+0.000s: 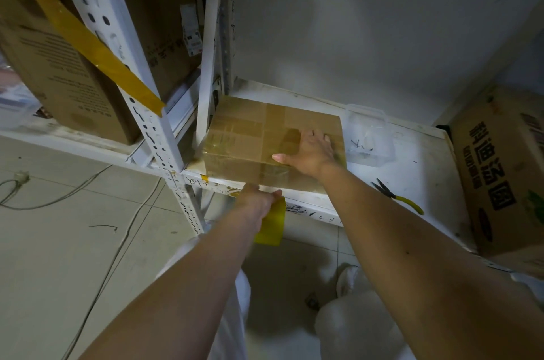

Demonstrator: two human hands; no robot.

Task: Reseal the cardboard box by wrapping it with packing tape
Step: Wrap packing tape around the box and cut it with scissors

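White metal shelf [412, 153], white wall behind. 1 cardboard box [250, 136], taped, under right hand [309, 153] pressing flat, fingers spread. Left hand [259, 203], below it at shelf edge, grips yellow packing tape [272, 227]. Pliers [397, 196] right of right hand.

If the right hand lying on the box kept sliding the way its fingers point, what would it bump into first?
Probably the clear plastic container just past the cardboard box; the right hand points roughly that way, though blur makes the exact line uncertain.

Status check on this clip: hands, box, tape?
Right hand flat on cardboard box. Left hand holds yellow tape below shelf edge. Pliers alongside, clear.
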